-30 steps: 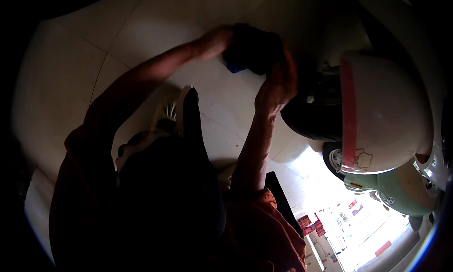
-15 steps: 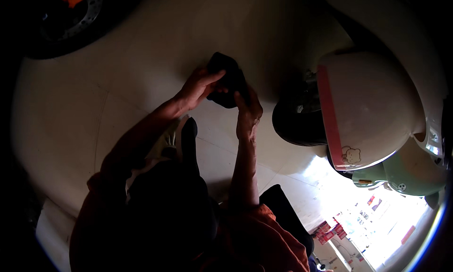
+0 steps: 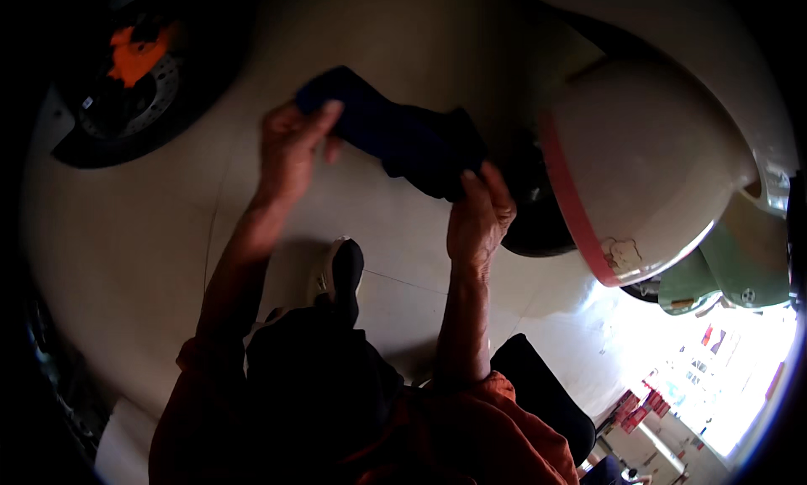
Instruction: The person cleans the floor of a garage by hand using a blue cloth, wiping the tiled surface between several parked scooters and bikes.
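A dark blue cloth [image 3: 395, 136] stretches between my two hands above the floor. Its left end is pinched between the thumb and fingers of my left hand [image 3: 290, 144], which is a little blurred. At its lower right end, the fingertips of my right hand [image 3: 481, 212] grip the fabric. The cloth hangs slightly slack and slopes down to the right. Its exact kind cannot be made out in the dim light.
At the right stands a white scooter [image 3: 664, 166] with a pink stripe, with a green scooter [image 3: 740, 258] behind it. A wheel with an orange caliper [image 3: 139, 55] is at the far left. My shoe [image 3: 345, 271] rests on the pale tiled floor [image 3: 395, 250].
My hands have moved apart, and the bunched dark cloth is now drawn out lengthwise. My left hand went left and my right hand a little right; the view has shifted slightly.
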{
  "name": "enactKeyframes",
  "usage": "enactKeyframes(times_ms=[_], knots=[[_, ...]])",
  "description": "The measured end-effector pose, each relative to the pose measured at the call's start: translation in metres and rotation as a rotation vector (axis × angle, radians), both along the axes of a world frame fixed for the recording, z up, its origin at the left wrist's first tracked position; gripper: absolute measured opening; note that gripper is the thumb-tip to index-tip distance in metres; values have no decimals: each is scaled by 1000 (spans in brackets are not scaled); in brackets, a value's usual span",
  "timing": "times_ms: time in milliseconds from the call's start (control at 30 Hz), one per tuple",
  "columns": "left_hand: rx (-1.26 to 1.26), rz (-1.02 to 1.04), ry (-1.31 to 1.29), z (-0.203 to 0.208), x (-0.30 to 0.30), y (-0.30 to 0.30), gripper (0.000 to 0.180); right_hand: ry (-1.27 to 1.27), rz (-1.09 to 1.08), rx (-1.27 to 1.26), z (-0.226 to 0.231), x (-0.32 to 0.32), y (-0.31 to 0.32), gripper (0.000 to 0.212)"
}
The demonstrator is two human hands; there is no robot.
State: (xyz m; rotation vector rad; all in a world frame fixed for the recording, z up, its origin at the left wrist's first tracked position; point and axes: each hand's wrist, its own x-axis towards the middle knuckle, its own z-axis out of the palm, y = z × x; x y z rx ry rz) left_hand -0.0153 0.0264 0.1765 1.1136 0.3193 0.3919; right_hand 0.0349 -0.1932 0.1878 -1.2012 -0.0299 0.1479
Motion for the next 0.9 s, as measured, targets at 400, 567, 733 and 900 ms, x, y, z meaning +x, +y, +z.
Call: enactKeyframes(times_ms=[400, 567, 733, 900], knots=[[558, 344, 229, -46, -10, 48, 56, 115, 44, -240, -103, 10, -30, 42], [1140, 135, 501, -136, -28, 33, 61, -119, 1, -1217, -184, 18, -54, 50], [1727, -155, 564, -144, 14, 13, 57, -452, -88, -1444, -234, 60, -59, 56], [1640, -320, 607, -143, 20, -49, 59, -673, -247, -1694, -254, 73, -50, 51]])
